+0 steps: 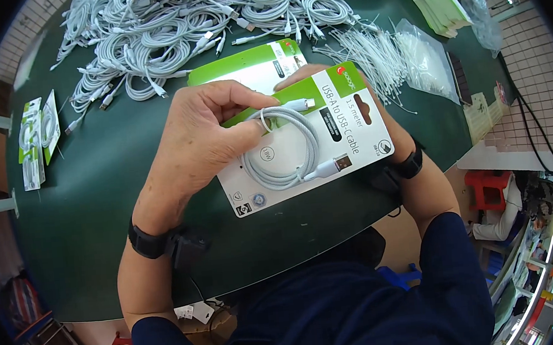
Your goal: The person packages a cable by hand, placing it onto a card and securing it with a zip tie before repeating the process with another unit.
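Observation:
A coiled white USB cable lies against a white and green backing card, its two plugs pointing toward the card's hanging-hole end. My left hand is closed at the coil's left side, thumb and forefinger pinching a white cable tie looped round it. Another tie circles the coil near the lower plug. Behind the tilted card, my right hand grips it from the right; most of its fingers are hidden. Beyond my hands, more green and white cards lie on the table.
A large heap of coiled white cables covers the table's far side. Loose cable ties and a clear bag of ties lie far right, near green-white packets. Carded cables rest at left. A person sits beyond.

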Demonstrator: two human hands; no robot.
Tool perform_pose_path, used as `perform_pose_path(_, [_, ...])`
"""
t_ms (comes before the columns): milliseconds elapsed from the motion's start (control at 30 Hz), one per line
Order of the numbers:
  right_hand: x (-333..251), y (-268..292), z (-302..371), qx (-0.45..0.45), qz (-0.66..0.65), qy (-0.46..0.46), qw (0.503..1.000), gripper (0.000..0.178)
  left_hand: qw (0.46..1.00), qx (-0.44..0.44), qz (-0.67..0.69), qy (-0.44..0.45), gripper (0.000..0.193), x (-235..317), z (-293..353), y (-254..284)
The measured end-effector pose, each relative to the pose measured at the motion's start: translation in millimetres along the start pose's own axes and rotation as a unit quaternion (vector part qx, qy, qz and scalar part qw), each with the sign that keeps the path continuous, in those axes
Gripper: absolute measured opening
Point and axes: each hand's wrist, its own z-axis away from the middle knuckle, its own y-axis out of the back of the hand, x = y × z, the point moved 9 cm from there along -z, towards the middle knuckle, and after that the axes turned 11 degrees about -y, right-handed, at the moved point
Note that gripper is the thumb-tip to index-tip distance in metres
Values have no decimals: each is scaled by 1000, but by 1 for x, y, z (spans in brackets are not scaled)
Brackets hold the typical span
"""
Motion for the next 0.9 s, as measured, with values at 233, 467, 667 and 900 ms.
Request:
perform_pose_path(233, [47, -30, 34, -100, -171, -141, 970, 73, 999, -8, -24, -46, 27, 6, 1, -3])
perform_pose_path(467, [44, -34, 32, -104, -245, -157, 951, 70, 998, -14, -30, -58, 26, 4, 2, -8])
perform_pose_path(667, [2, -23, -3, -42, 15, 8, 999, 30, 997, -35, -53, -39, 27, 5, 5, -13])
perform_pose_path(900, [-23, -2, -8, 77, 203, 99, 971, 12, 958, -125, -220, -137, 32, 24, 11, -38])
